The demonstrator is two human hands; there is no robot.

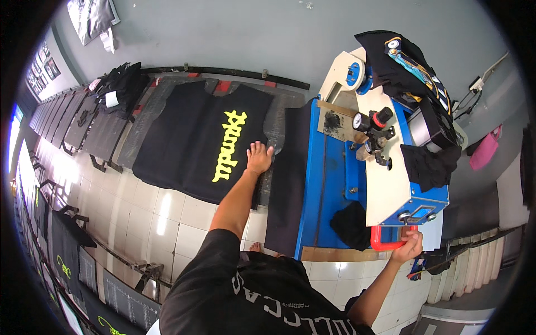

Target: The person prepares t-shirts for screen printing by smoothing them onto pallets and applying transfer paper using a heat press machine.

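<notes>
My left hand (259,158) lies with its fingers spread on the right edge of a black fabric panel (184,139). Bright yellow-green lettering (230,148) runs down the panel just left of that hand. The panel is spread over a dark printing board (277,120). On my right, my right hand (411,247) is wrapped round the red handle (384,245) at the front of a blue and cream heat press (391,192). A bunched black cloth (352,224) sits by the handle, on the blue part of the machine.
A pressure gauge (360,121) and regulator stand on the press, with a printed black garment (410,64) draped behind them. A black strip of cloth (290,173) covers the press's left side. More boards (103,131) line the far left; dark garments (124,89) are heaped there.
</notes>
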